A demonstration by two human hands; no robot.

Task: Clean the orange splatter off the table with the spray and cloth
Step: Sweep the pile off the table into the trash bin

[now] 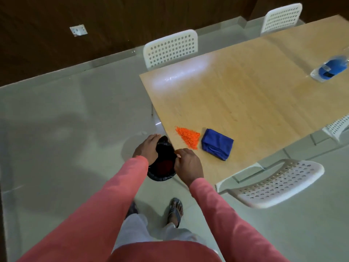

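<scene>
A pile of orange grains [188, 136] lies near the near left corner of the wooden table [245, 103]. A folded blue cloth [217, 143] sits just right of it. At the far right, a clear spray bottle [329, 69] with blue contents lies on the table. My left hand [146, 148] grips the rim of a small bin lined with a black bag [162, 167], held below the table corner. My right hand [187, 163] pinches the bag's edge on the other side, beside the table edge.
White perforated chairs stand around the table: one at the near right [273, 184], two on the far side [170, 48] [281, 17], another at the right edge [338, 125]. Pale tiled floor [66, 129] stretches left. My sandalled feet [175, 210] stand below.
</scene>
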